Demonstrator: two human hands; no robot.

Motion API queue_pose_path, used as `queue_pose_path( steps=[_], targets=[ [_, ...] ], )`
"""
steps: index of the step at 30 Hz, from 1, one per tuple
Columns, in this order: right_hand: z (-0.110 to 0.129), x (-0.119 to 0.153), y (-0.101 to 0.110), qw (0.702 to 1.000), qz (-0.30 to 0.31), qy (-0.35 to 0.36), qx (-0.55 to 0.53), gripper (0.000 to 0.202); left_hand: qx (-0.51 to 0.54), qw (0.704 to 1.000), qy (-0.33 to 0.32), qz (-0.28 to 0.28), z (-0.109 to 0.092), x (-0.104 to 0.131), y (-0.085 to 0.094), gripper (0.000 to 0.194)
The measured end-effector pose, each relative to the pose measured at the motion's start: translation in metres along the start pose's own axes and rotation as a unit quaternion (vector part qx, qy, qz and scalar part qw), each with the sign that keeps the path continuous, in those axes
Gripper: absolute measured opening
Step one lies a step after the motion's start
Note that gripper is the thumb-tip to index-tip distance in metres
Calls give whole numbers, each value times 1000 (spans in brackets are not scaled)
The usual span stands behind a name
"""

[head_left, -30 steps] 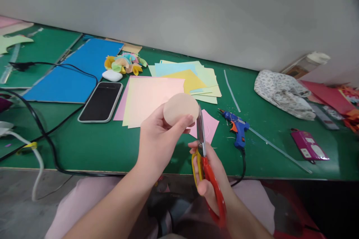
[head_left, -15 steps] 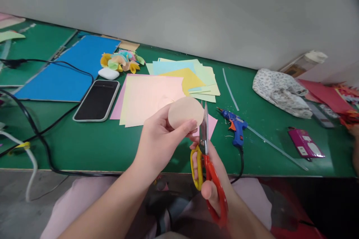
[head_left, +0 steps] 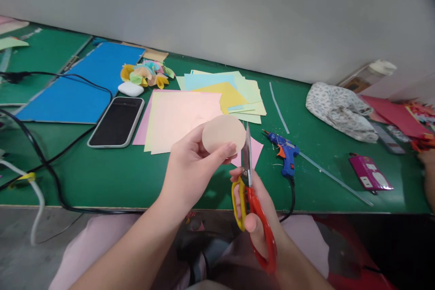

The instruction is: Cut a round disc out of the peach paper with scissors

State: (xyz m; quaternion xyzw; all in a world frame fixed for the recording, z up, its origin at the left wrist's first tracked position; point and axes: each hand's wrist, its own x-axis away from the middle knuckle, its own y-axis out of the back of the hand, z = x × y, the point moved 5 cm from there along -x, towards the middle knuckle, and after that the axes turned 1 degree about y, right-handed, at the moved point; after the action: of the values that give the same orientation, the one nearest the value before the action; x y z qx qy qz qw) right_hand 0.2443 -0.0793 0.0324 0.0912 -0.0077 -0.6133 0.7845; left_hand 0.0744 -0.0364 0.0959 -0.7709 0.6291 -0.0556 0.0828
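Note:
My left hand [head_left: 193,163] pinches a rounded piece of peach paper [head_left: 222,133] by its lower edge, thumb in front. In my right hand [head_left: 256,208] is a pair of scissors [head_left: 249,158] with one red and one yellow handle, fingers through the loops. The blades point away from me and stand slightly apart, close by the right edge of the paper. Whether they touch it I cannot tell. Behind the paper lie sheets of pink paper [head_left: 183,113] and a fan of yellow, blue and pale green paper [head_left: 244,88].
On the green table [head_left: 112,181] are a phone [head_left: 117,122], a white case [head_left: 131,89], paper flowers [head_left: 147,74] and a blue board [head_left: 81,84]. To the right lie a blue glue gun [head_left: 287,154], a glue stick [head_left: 279,108] and a purple pack [head_left: 369,173]. Another person's hand [head_left: 427,161] shows far right.
My left hand and the peach paper have shifted slightly left and up. The scissors stay nearly in place, their blades a little closer together. The other person's hand shows more.

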Motion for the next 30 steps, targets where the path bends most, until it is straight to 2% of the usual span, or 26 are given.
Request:
queue_pose_path(
  steps=[6, 14, 21, 30],
  targets=[
    [4, 0, -1, 1000, 6, -15, -15, 95, -4, 1000, -5, -9, -2, 0, 0, 28],
    [6, 1, -2, 1000, 14, -24, -16, 92, -27, 999, -13, -31, -1, 0, 4, 34],
    [5, 1, -2, 999, 13, -12, -38, 84, -6, 999, -20, -24, -2, -1, 5, 29],
    [8, 1, 0, 1000, 9, 9, -14, 76, -10, 999, -29, -29, -3, -1, 9, 35]
  ],
)
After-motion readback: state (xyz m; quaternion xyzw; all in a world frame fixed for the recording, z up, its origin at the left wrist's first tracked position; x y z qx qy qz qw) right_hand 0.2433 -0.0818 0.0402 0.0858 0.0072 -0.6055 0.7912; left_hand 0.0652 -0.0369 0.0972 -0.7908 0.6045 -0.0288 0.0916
